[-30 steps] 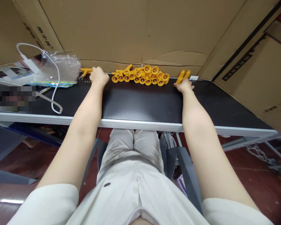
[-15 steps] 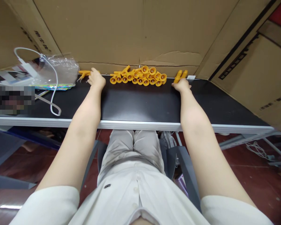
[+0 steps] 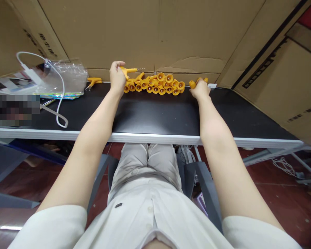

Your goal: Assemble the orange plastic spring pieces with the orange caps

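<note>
My left hand [image 3: 118, 79] is closed around the handle of a yellow corkscrew [image 3: 131, 70], raised above the left end of the pile. Its metal spiral points to the right. A row of yellow bell-shaped pieces [image 3: 155, 90], stacked in a pile, lies at the back of the table with round open ends facing me. At the right, my right hand [image 3: 200, 90] has its fingers closed on a yellow tube-like piece [image 3: 192, 84], tilted to the left. Another yellow tube-like piece [image 3: 205, 80] shows just behind the fingers. Another yellow corkscrew [image 3: 94, 81] rests at the left.
A clear plastic bag [image 3: 67, 76] and a white cable [image 3: 63, 86] lie on the left of the black table [image 3: 155, 117]. Cardboard walls [image 3: 155, 34] stand behind and at the sides. A small white tag [image 3: 211, 85] is beside my right hand.
My left hand has picked up a corkscrew and moved right and up towards the pile. The yellow piece at my right hand has gone from upright to tilted left.
</note>
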`<action>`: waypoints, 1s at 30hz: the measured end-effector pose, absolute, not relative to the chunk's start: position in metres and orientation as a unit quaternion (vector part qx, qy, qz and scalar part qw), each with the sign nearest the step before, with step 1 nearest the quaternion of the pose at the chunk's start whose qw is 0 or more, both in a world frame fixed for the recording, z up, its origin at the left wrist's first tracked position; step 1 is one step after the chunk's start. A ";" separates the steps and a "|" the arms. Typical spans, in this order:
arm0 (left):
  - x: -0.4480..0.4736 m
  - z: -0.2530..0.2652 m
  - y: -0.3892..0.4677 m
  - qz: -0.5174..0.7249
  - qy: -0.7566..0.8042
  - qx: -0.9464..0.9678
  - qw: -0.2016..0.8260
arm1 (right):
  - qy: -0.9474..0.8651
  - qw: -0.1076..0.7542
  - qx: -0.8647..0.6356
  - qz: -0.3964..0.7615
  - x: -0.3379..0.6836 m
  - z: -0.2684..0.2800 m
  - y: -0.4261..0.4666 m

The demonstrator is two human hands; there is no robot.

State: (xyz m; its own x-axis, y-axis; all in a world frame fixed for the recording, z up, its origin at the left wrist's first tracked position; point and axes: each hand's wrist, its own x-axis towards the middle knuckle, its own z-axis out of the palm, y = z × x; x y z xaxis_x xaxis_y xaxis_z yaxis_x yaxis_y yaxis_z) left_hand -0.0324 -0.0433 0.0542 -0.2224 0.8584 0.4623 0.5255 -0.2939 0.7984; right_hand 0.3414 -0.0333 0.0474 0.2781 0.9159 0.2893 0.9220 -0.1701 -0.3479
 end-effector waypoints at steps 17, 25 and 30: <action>0.014 0.030 -0.057 0.549 0.503 0.532 0.404 | -0.770 0.135 -0.623 -0.029 0.265 0.077 -0.075; 0.021 0.034 -0.064 0.583 0.478 0.481 0.448 | -0.841 0.130 -0.525 -0.030 0.269 0.065 -0.057; 0.019 0.027 -0.067 0.507 0.486 0.580 0.412 | -0.866 0.181 -0.467 -0.006 0.265 0.055 -0.050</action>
State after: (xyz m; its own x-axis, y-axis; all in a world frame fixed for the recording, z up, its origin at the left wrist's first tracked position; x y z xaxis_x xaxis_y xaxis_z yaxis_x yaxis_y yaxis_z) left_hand 0.0193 -0.0674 0.0267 0.0130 0.9821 0.1880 0.1470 -0.1878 0.9711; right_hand 0.2646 -0.0502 0.0553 -0.4993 0.8057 0.3187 0.8100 0.5646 -0.1585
